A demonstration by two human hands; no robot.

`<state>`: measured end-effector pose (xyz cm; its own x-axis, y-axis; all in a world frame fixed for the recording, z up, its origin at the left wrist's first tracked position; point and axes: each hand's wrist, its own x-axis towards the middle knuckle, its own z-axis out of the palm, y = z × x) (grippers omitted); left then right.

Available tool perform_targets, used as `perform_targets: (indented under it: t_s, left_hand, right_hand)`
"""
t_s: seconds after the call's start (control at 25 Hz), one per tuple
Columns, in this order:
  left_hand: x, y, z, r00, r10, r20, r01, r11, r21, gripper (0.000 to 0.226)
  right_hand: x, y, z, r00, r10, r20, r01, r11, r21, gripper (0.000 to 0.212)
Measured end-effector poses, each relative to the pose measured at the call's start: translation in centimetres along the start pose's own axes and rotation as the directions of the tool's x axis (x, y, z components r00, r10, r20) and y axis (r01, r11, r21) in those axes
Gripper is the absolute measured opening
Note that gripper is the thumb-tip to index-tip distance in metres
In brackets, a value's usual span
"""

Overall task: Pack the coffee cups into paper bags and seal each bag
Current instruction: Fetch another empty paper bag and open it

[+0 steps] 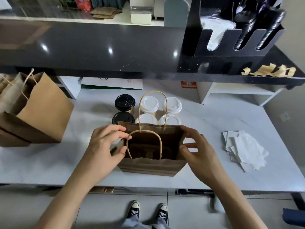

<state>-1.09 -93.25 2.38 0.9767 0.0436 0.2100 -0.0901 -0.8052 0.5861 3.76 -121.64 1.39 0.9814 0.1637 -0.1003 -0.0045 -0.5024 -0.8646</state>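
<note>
An open brown paper bag (149, 166) with twine handles stands at the table's front middle, a cardboard cup holder visible inside it. My left hand (105, 146) pinches the bag's left side fold. My right hand (198, 149) has its fingers curled at the bag's right side, touching the rim. Right behind the bag stand several lidded coffee cups: two with black lids (125, 102) on the left, the others with white lids (149, 104), the nearer ones partly hidden by the bag.
Larger brown paper bags (42, 109) stand at the left of the white table (49, 162). A pile of white paper sheets (245, 149) lies at the right. A dark shelf (99, 52) overhangs the back, with a lid dispenser (239, 38) and paper sleeves (272, 71).
</note>
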Motion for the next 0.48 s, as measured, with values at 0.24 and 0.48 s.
perform_targets:
  t_s: [0.24, 0.48]
  left_hand:
    - [0.2, 0.3, -1.0, 0.988, 0.014, 0.152, -0.025, 0.997, 0.067, 0.047]
    - [-0.2, 0.0, -1.4, 0.987, -0.003, 0.160, -0.006, 0.998, 0.055, 0.065]
  right_hand:
    - [1.0, -0.3, -1.1, 0.995, -0.055, -0.080, 0.053, 0.998, -0.035, 0.029]
    - [6.9, 0.2, -2.7, 0.975, -0.127, -0.181, 0.085, 0.971, -0.222, 0.014]
